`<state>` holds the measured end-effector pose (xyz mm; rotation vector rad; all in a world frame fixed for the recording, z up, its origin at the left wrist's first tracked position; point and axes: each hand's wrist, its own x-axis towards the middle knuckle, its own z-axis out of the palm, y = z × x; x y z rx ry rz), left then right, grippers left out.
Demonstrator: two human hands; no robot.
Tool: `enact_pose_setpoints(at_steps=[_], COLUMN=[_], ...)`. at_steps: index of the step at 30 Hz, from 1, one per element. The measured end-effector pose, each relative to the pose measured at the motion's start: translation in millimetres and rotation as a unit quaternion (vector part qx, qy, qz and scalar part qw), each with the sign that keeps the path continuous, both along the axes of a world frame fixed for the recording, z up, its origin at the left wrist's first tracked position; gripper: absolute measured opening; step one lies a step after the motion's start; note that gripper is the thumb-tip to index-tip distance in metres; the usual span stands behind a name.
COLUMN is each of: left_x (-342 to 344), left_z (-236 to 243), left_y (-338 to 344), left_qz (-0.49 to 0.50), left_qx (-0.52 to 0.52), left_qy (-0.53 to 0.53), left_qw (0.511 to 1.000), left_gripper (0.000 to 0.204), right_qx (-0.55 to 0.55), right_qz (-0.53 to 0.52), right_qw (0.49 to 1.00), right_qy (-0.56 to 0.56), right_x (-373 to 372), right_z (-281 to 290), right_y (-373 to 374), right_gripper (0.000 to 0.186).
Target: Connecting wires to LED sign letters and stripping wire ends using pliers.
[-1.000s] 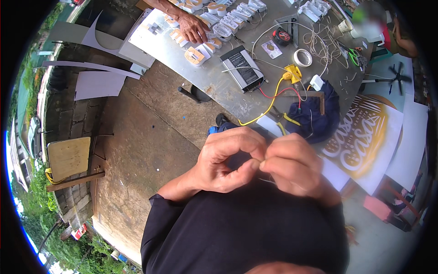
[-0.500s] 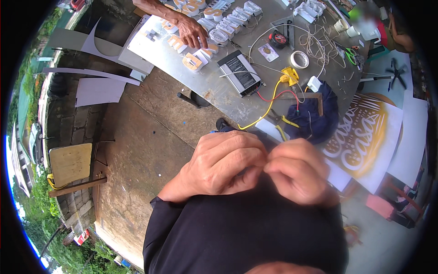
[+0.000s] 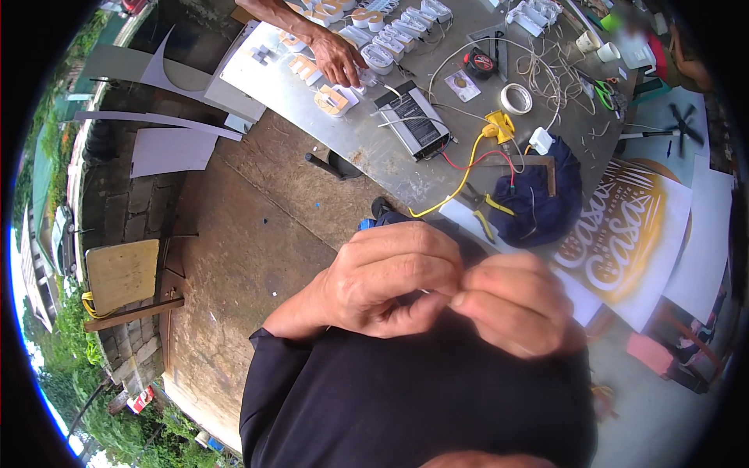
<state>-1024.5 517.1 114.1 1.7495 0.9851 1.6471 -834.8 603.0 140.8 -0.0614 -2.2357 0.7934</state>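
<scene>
In front of my chest, my left hand [image 3: 398, 281] and my right hand [image 3: 519, 304] meet, thumbs and fingertips pinched together. A thin pale sliver shows between the left thumb and fingers, too small to name. My right hand is slightly blurred. Beyond them, at the table's near edge, lie yellow-handled pliers [image 3: 485, 214] beside a dark blue cloth [image 3: 538, 203]. Another person's hand [image 3: 337, 58] reaches down over white and tan letter shapes [image 3: 335, 100] on the metal table [image 3: 335, 140].
A silver power supply [image 3: 412, 118] with red and yellow wires sits near a yellow plug adapter [image 3: 499, 125]. A tape roll [image 3: 515, 100], a tape measure [image 3: 478, 64] and tangled wire [image 3: 546, 74] lie behind. At right hangs a printed yellow-and-white sheet [image 3: 624, 242].
My hands stay pinched together, shifted slightly, and a pale sliver now shows between the left fingers. The other person's hand has moved a little right, toward the power supply.
</scene>
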Motion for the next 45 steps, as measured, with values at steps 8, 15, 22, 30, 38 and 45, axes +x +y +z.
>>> enact_pose_setpoints(at_steps=[8,15,22,30,38,45], left_x=[1,2,6,14,15,12], left_z=[-3,-7,-14,0,5,6], left_y=[-2,-9,-8,-5,-4,-2], left_qz=[-0.002,-0.005,-0.011,0.061,0.045,0.03], left_qx=[-0.011,-0.064,-0.099,-0.018,-0.018,0.002], left_qy=[-0.041,-0.052,-0.088,-0.064,-0.068,-0.041], left_qw=[0.999,0.997,0.991,0.996,0.997,0.999], left_gripper=[0.004,0.005,0.011,0.009,0.011,0.013], right_qx=[-0.013,-0.007,-0.023,-0.109,-0.121,-0.128], right_qz=[0.003,0.013,-0.012,-0.05,-0.064,-0.053], right_qw=[1.0,1.0,1.0,0.993,0.991,0.99], right_qy=[0.003,-0.011,-0.014,0.022,0.009,0.012], right_x=[-2,-2,-6,-5,-5,-3], right_z=[-5,-7,-11,-2,6,6], right_y=[-1,2,1,-3,-11,-10], right_gripper=[0.026,0.025,0.023,0.021,0.026,0.025])
